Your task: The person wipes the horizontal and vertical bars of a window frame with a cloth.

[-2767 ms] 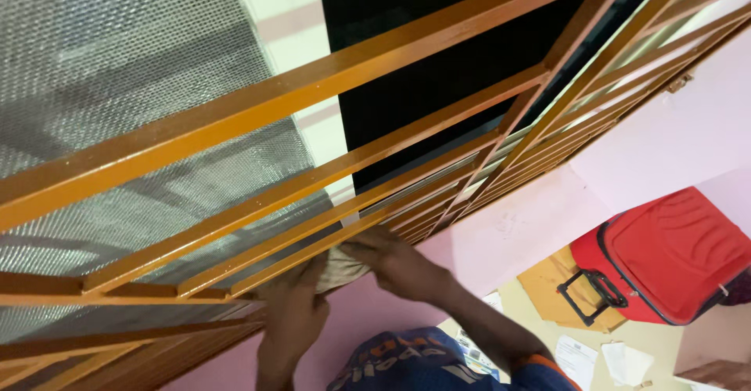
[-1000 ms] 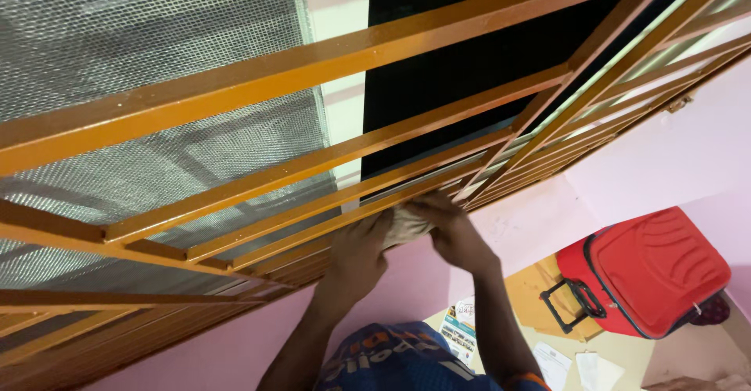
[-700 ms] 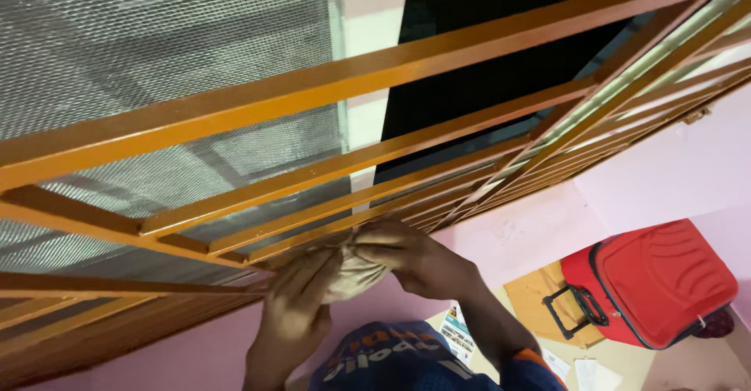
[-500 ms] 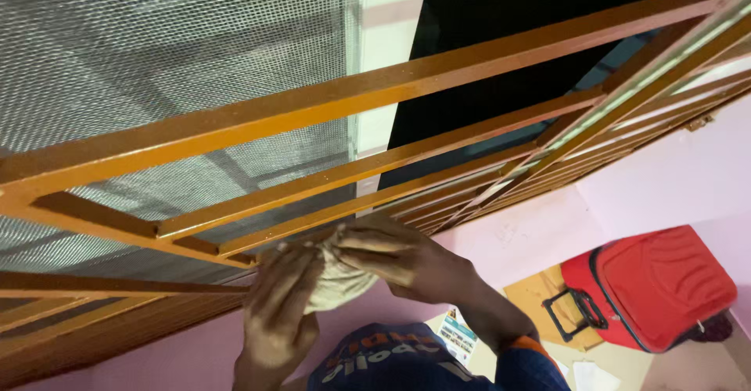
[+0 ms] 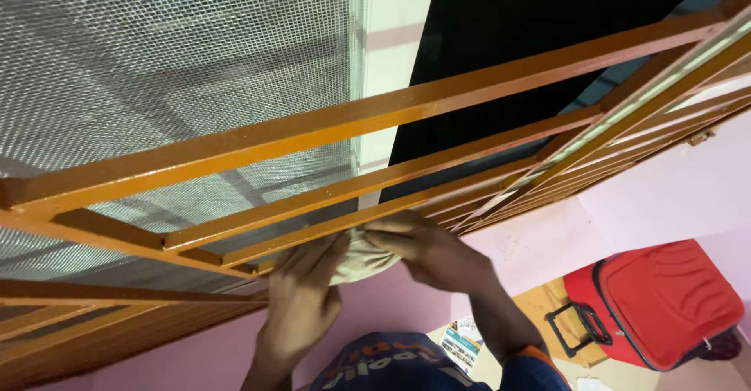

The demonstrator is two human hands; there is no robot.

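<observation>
Both hands grip beige cloth (image 5: 361, 256) — left hand (image 5: 301, 297) below, right hand (image 5: 426, 252) on top, pressed against low orange grille bar (image 5: 328, 230). Wiping mid-way, judging by position; bars farther right untouched, upper bars unclear.

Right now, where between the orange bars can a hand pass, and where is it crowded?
Open gaps lie between the upper orange bars, before the mesh screen. Crowded: the lowest bars, where left hand and right hand press the beige cloth.
</observation>
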